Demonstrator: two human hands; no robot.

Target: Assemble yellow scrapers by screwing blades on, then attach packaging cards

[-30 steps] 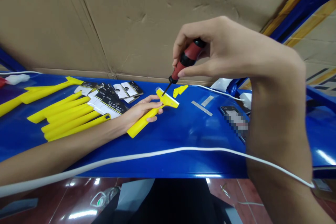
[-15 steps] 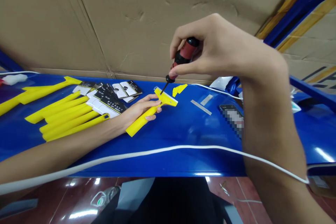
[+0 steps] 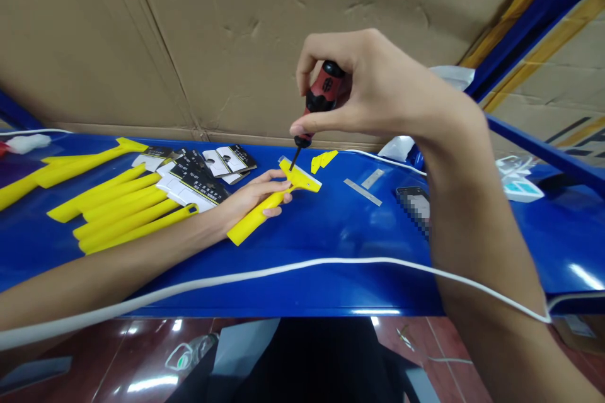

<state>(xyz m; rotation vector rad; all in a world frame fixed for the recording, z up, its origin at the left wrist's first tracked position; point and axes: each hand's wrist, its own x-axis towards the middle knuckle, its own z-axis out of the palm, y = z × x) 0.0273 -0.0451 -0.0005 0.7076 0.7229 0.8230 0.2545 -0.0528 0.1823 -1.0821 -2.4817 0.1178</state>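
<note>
My left hand (image 3: 259, 195) is closed round the neck of a yellow scraper (image 3: 249, 221), whose wide head points up and to the right and carries a blade along its edge. In my right hand (image 3: 359, 82) is a red and black screwdriver (image 3: 321, 97), gripped by its handle between thumb and fingers. The shaft slants down, its tip at the upper hole of the scraper's head; whether a screw sits there is too small to tell. Small yellow pieces (image 3: 324, 160) and two flat metal blades (image 3: 363, 192) lie to the right of the scraper.
More yellow scrapers and handles (image 3: 127, 214) lie at the left beside printed black and white cards (image 3: 198, 179). A phone (image 3: 413, 204) rests under my right forearm. A white cable (image 3: 331, 261) runs across the front of the blue table (image 3: 331, 302). Cardboard (image 3: 236, 44) stands behind.
My right hand and the screwdriver have shifted a little left, and the screwdriver stands more upright. The right wrist has moved left too. My left hand and the scraper have stayed nearly still.
</note>
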